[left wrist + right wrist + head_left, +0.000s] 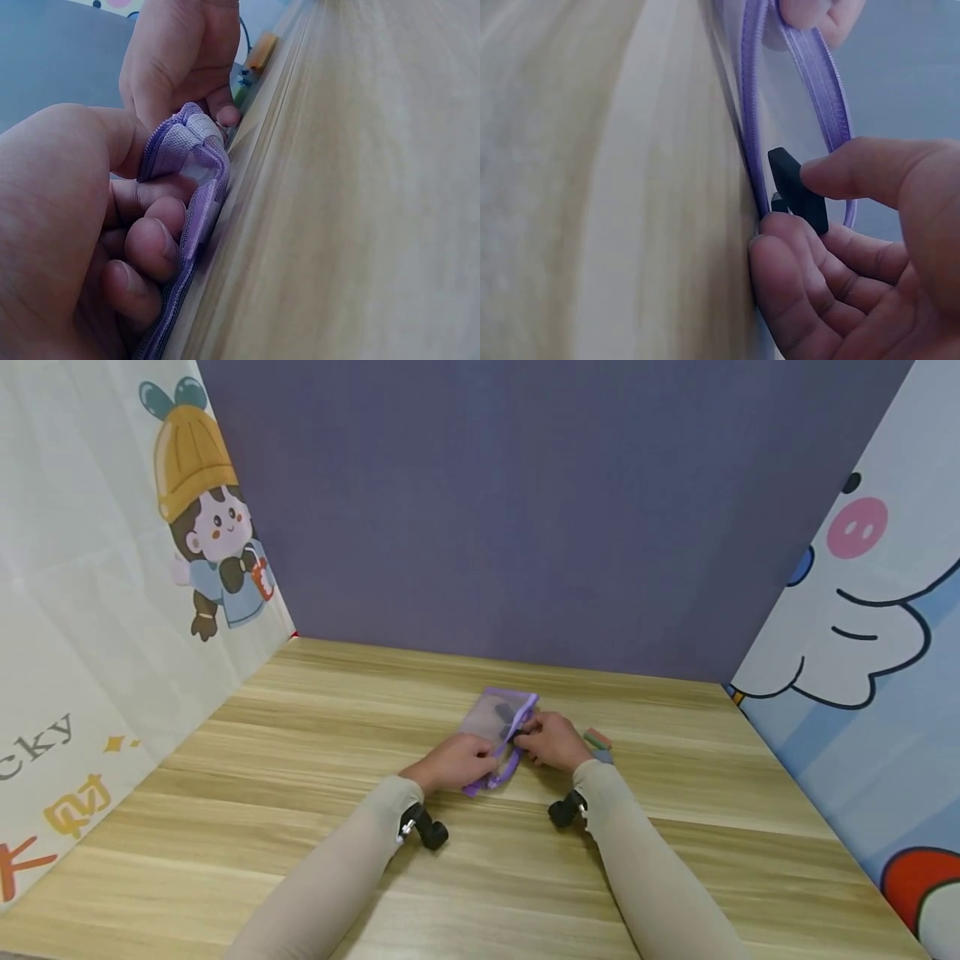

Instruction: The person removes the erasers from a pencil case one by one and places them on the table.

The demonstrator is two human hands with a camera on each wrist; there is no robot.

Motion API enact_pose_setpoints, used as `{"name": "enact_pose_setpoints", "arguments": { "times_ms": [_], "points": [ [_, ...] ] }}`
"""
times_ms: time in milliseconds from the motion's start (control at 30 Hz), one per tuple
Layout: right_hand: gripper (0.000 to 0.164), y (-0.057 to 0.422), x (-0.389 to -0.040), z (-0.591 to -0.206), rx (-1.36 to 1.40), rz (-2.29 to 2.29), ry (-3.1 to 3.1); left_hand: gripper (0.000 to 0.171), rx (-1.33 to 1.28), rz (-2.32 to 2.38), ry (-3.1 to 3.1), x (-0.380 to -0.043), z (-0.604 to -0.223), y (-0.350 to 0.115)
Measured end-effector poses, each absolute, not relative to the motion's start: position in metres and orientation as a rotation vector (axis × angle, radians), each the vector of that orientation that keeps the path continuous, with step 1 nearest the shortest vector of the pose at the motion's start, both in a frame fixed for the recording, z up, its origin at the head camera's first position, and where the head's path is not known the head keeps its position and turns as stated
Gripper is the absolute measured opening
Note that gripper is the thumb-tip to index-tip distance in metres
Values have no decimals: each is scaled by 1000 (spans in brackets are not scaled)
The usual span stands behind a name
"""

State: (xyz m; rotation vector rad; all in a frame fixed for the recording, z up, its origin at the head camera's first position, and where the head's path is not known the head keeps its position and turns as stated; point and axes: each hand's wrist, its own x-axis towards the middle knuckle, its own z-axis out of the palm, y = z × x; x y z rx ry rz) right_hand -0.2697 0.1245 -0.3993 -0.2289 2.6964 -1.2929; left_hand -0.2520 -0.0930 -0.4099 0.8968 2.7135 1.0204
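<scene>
A purple-edged zip pouch (483, 718) of pale see-through fabric lies on the wooden table, its mouth facing right and held apart. Dark shapes show through its fabric. My left hand (459, 762) grips the zipped edge at the near end; in the left wrist view, thumb and fingers pinch the purple zip (169, 146). At the mouth, my right hand (553, 742) pinches a small flat black piece (796, 187) between thumb and fingers. In the right wrist view this piece stands between the two zip edges, with another dark bit (778, 202) just beside it.
Right of my right hand lie an orange-and-green piece (598, 739) and a blue-grey piece (602, 757), the latter partly hidden by the wrist. A dark panel (510, 510) stands behind the table (337, 710), with cartoon-printed walls at both sides.
</scene>
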Motion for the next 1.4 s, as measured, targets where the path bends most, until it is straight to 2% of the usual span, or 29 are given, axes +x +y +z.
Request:
{"name": "enact_pose_setpoints", "arguments": {
  "times_ms": [267,1033,1400],
  "points": [
    [26,131,-269,-398,-204,-1315,2662,34,900,1033,2707,-250,-408,-92],
    [27,156,-258,-384,-197,-1213,2721,33,853,1017,2691,-250,-413,-90],
    [30,173,-265,-381,-173,-1258,2717,32,861,1017,2690,-251,-413,-91]
  ]
}}
